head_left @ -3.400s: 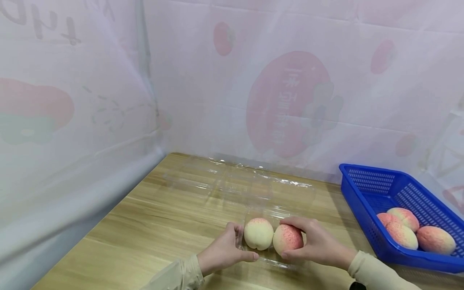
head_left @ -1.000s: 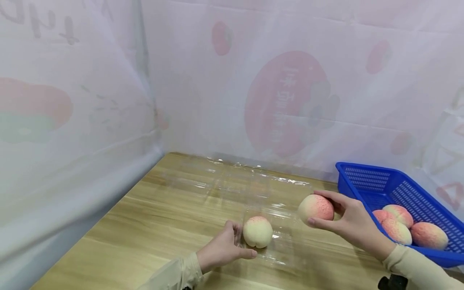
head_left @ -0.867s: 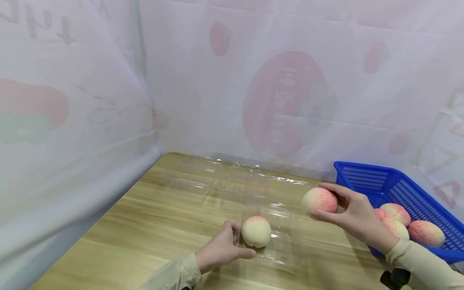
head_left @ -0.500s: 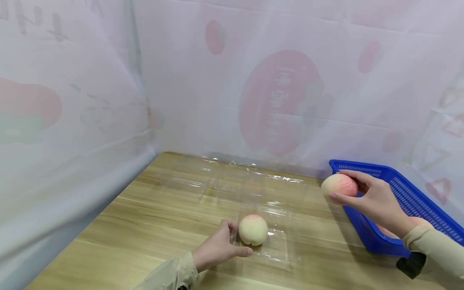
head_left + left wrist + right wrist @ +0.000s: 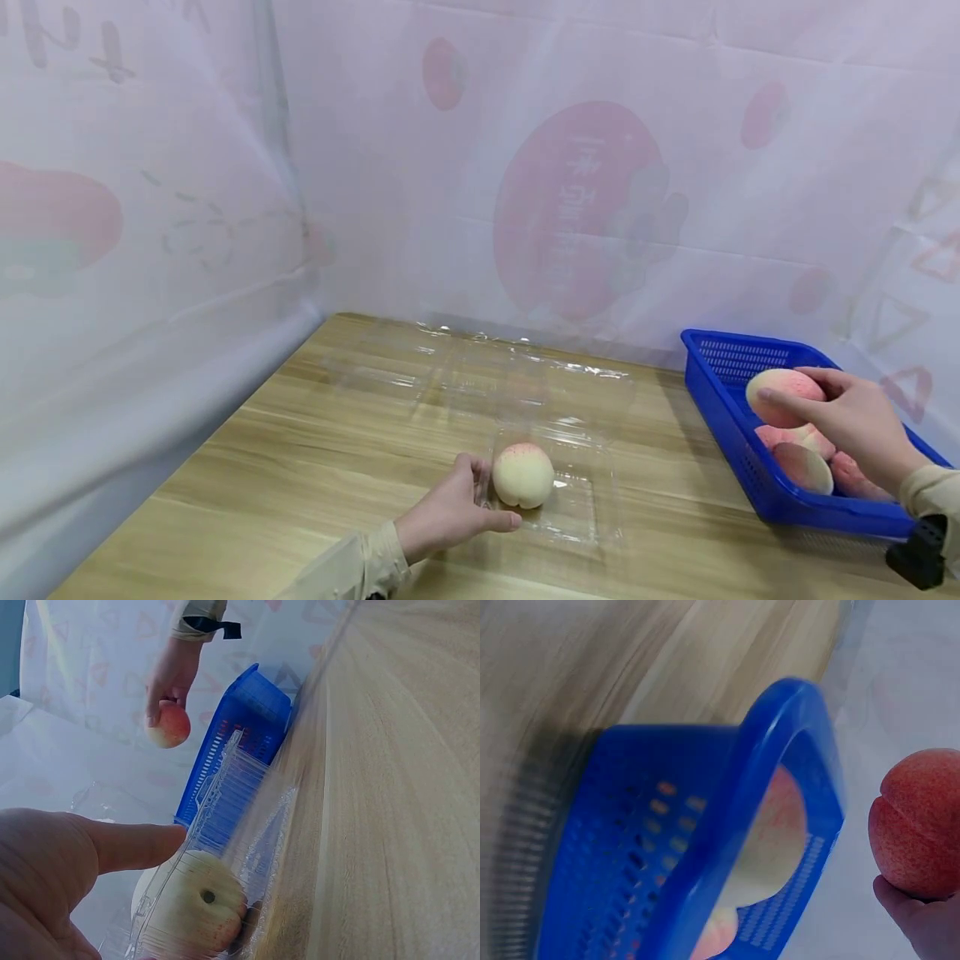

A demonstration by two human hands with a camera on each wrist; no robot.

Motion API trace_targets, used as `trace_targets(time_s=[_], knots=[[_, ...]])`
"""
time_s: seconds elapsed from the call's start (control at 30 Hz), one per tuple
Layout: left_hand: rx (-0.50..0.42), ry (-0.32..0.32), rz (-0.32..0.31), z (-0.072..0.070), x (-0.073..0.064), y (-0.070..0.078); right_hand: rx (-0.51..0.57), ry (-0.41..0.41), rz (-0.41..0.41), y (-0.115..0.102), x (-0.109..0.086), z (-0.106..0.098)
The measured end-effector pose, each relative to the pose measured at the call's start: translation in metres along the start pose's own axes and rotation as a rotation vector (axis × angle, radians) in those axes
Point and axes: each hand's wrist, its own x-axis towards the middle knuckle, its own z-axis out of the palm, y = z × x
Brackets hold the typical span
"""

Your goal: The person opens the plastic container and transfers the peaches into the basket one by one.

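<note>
My right hand (image 5: 862, 425) holds a pink-and-cream peach (image 5: 783, 396) above the blue plastic basket (image 5: 716, 412), thumb on the near side. In the right wrist view that peach (image 5: 922, 825) shows its reddish side and crease. My left hand (image 5: 453, 512) grips the left end of a clear plastic box (image 5: 596, 508), thumb along the front and fingers at the side wall. A single cream peach (image 5: 522, 477) sits in the left part of this box. The left wrist view shows the thumb at the rim (image 5: 154, 896) beside that peach.
Several peaches (image 5: 802, 467) lie in the basket's near end, at the table's right side. Behind the gripped box, more clear plastic containers (image 5: 397, 379) stand along the back of the wooden table (image 5: 262, 483). White printed curtains (image 5: 390, 208) enclose the back and left.
My right hand lifted a peach out of the clear box and carried it right until over the basket. The left hand and the other peach stayed at the box; the view shifted slightly.
</note>
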Motion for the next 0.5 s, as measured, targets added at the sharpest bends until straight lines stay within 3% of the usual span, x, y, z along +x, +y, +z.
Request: trace_targets(time_s=[0.2, 0.5], knots=[[0.0, -0.005, 0.003, 0.0, -0.001, 0.0, -0.013, 0.001, 0.074, 0.023, -0.005, -0.009], [-0.008, 0.001, 0.006, 0.001, -0.001, 0.002, -0.091, 0.074, 0.241, 0.045, -0.011, -0.017]])
